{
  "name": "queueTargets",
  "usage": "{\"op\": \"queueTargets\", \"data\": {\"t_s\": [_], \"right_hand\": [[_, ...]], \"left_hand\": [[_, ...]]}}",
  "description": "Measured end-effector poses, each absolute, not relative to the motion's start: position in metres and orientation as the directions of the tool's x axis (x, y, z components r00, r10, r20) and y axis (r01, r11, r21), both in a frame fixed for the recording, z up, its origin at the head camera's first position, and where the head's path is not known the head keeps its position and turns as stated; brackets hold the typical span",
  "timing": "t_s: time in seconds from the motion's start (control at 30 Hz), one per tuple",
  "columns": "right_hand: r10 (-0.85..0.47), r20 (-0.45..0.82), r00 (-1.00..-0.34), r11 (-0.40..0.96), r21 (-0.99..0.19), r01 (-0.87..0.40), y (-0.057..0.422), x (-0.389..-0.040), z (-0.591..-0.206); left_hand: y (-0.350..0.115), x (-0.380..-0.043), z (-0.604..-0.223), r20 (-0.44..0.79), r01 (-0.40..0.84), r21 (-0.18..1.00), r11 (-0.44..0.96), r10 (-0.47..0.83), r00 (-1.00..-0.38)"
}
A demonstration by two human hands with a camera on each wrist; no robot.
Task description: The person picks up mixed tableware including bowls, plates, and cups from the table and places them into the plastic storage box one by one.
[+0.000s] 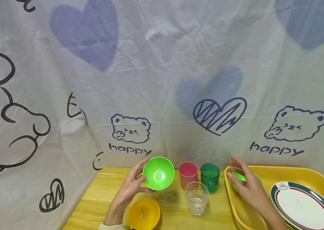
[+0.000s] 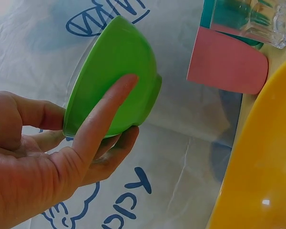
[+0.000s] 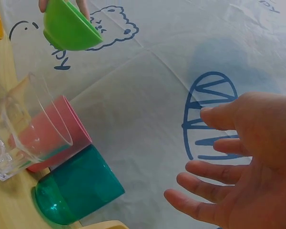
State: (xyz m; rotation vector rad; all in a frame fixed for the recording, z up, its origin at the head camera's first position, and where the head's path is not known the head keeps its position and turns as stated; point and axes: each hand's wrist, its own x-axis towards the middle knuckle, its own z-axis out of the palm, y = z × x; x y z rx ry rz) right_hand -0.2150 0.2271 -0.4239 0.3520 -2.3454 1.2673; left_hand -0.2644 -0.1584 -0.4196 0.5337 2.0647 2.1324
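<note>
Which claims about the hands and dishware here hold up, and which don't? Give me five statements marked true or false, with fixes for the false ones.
1. The left hand holds a green bowl. True.
2. Both hands are gripping something. False: the right hand holds nothing, and its fingers are extended.
3. A yellow bowl and a clear glass stand on the wooden table. True.
4. A white plate with a patterned rim lies in the yellow tray. True.
5. The yellow bowl sits on top of the white plate. False: it is on the wooden table, outside the yellow tray.
</note>
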Motion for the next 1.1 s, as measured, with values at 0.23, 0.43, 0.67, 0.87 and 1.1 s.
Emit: {"op": "queueTargets", "data": {"t_s": [0.23, 0.43, 0.67, 0.87, 1.1], "right_hand": [[-0.021, 0.495, -0.869, 0.56, -0.714, -0.42, 0.224, -0.216, -0.425], [-0.034, 0.489, -0.872, 0.555, -0.716, -0.423, 0.22, -0.216, -0.424], [-0.046, 0.458, -0.888, 0.545, -0.733, -0.407, 0.214, -0.217, -0.425], [-0.037, 0.413, -0.91, 0.553, -0.75, -0.363, 0.211, -0.215, -0.425], [-0.047, 0.407, -0.912, 0.532, -0.763, -0.368, 0.208, -0.215, -0.426]], "left_hand": [[-0.154, -0.265, -0.421, 0.157, 0.144, 0.987, -0.064, 0.347, -0.925], [-0.151, -0.265, -0.422, 0.156, 0.143, 0.988, -0.063, 0.357, -0.921], [-0.147, -0.265, -0.423, 0.155, 0.143, 0.988, -0.059, 0.363, -0.919], [-0.144, -0.263, -0.424, 0.151, 0.145, 0.988, -0.045, 0.375, -0.915], [-0.139, -0.26, -0.426, 0.139, 0.138, 0.99, -0.031, 0.384, -0.913]]}}
